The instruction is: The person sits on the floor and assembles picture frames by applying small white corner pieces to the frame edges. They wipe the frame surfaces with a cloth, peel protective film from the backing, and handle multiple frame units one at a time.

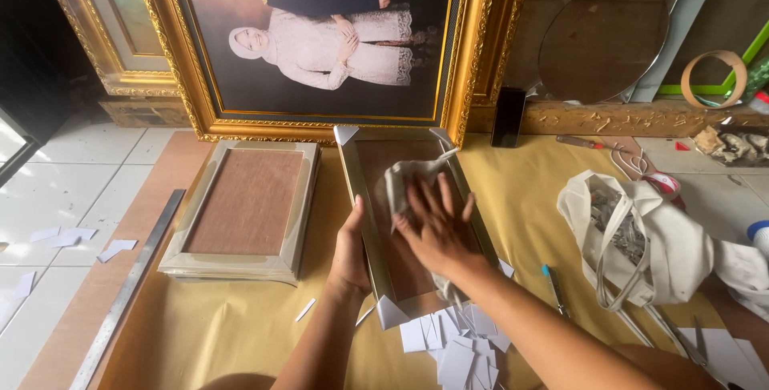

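Both forearms come up from the bottom edge. Right at the bottom centre there's a loose pile of small white card pieces (456, 346) on the yellowish paper-covered worktop (216, 326).

Just above that, the right hand (436, 226) lies flat, fingers spread wide and not clenched on anything, pressing a grey cloth (408, 178) onto the glass of a small silver picture frame (364, 214) in the middle of the shot. The left hand (351, 250) grips that frame's left rail, thumb on top; the rest of its fingers are tucked under, so can't see them. White card corners cap the frame's corners. The cloth is half hidden under the palm.

To the left sits a second silver frame (244, 210) face down, brown board backing showing, and a long metal ruler (128, 290) runs along the lower left. On the right there's a crumpled white cloth bag (657, 242), contents hard to make out.

At the top, a big ornate gold frame (473, 62) leans up, cut off by the edge.
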